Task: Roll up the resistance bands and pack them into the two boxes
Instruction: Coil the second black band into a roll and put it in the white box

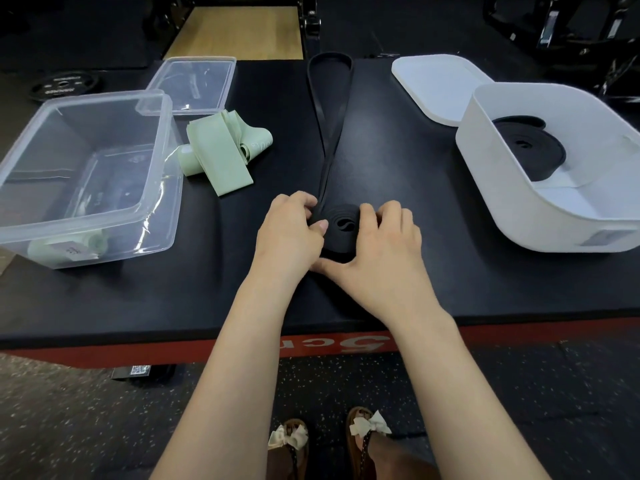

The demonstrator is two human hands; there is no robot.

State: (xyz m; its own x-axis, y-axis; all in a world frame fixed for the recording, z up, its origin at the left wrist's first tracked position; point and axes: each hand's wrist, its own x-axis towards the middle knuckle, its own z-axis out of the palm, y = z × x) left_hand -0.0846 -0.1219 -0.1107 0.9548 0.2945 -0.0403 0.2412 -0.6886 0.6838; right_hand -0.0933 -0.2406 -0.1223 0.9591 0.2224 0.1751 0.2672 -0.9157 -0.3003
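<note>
A long black resistance band [331,109] lies stretched away from me across the black platform [207,271], its near end wound into a flat coil [343,227]. My left hand [292,233] grips the coil's left side where the loose strap joins it. My right hand [381,251] holds the coil's right side, thumb along its near edge. A rolled black band [530,147] lies inside the white box [519,216] at the right. The clear plastic box [86,233] at the left holds a pale green roll [65,249]. Loose pale green bands [221,147] lie beside it.
A clear lid [197,84] lies behind the clear box and a white lid [436,84] behind the white box. The platform's red front edge [173,348] runs just before my feet. A weight plate [64,86] lies on the floor at far left.
</note>
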